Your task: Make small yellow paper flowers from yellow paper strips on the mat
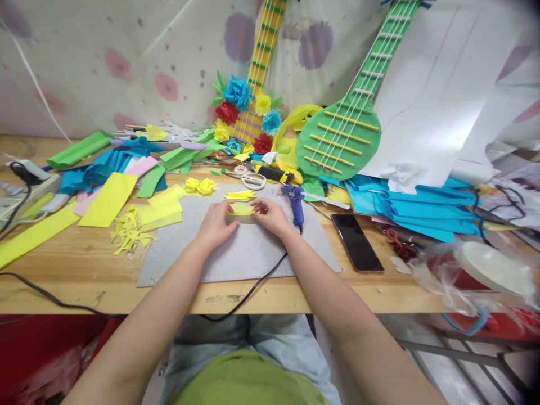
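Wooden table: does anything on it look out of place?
Mainly the yellow scraps, strewn in a tangled heap at the left edge of the gray mat, unlike the flat yellow sheets beside them.

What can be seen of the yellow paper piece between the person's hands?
The yellow paper piece is small, thin-looking and plain, roughly rectangular, its long side running left to right over the gray mat. The fingers of the left hand hold its left end, and those of the right hand its right end. A darker band shows along its near side. Just beyond it lie yellow paper strips. Whether it is folded or touches the mat cannot be told.
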